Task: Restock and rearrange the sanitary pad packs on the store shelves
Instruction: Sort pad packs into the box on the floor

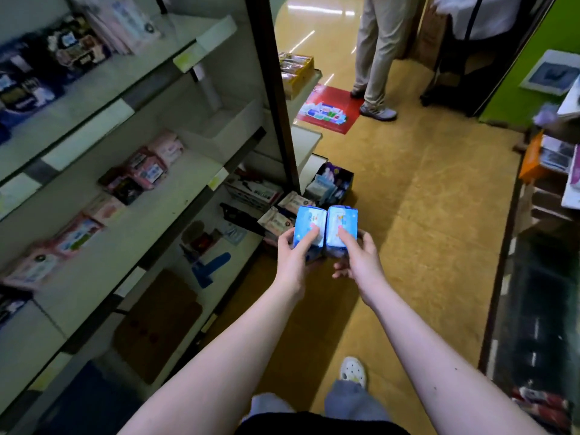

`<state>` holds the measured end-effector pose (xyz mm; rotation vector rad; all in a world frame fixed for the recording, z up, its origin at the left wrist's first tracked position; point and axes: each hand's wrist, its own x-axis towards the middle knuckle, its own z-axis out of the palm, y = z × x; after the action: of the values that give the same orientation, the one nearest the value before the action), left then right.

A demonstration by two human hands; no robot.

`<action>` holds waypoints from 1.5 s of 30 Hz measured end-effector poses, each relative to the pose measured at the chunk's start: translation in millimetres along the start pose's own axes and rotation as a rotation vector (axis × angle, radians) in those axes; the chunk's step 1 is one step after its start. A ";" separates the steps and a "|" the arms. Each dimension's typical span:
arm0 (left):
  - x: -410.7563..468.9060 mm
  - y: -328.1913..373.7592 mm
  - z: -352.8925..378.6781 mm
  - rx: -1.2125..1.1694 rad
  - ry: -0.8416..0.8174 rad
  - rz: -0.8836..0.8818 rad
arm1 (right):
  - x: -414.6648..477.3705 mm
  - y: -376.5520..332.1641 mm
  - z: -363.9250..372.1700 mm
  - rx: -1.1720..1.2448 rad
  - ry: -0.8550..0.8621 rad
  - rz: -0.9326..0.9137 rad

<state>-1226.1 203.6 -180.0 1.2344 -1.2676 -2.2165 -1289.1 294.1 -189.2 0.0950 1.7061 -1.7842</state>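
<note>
Two blue sanitary pad packs are held side by side in front of me, above the aisle floor. My left hand [293, 257] grips the left blue pack [309, 222], with a finger lying on its top face. My right hand [357, 255] grips the right blue pack [342, 221] the same way. The store shelves [131, 215] stand at my left. Pink pad packs [147, 167] lie on the middle shelf, and more pink packs [56, 249] lie nearer to me. Dark blue packs [28, 86] fill the upper shelf.
A dark box of packs [332, 183] stands on the floor by the shelf's brown end post [279, 98]. A person in beige trousers [376, 51] stands on a red floor sticker [329, 109] ahead. Another display [552, 171] lines the right side. My shoe [353, 372] is below.
</note>
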 end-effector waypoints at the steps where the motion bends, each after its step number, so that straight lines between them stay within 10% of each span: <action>1: 2.6 1.3 8.1 0.013 0.007 0.014 | 6.4 -4.1 -3.3 -0.010 0.001 0.000; 32: 338.8 99.1 241.3 -0.029 0.073 -0.129 | 375.6 -195.0 -40.4 -0.333 -0.030 0.029; 45: 437.3 108.0 338.3 -0.143 0.400 -0.121 | 549.3 -248.3 -71.3 -0.513 -0.390 0.136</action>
<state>-1767.3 60.4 -242.9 1.6276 -0.8850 -1.9600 -1868.2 121.8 -247.9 -0.3294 1.7556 -1.1315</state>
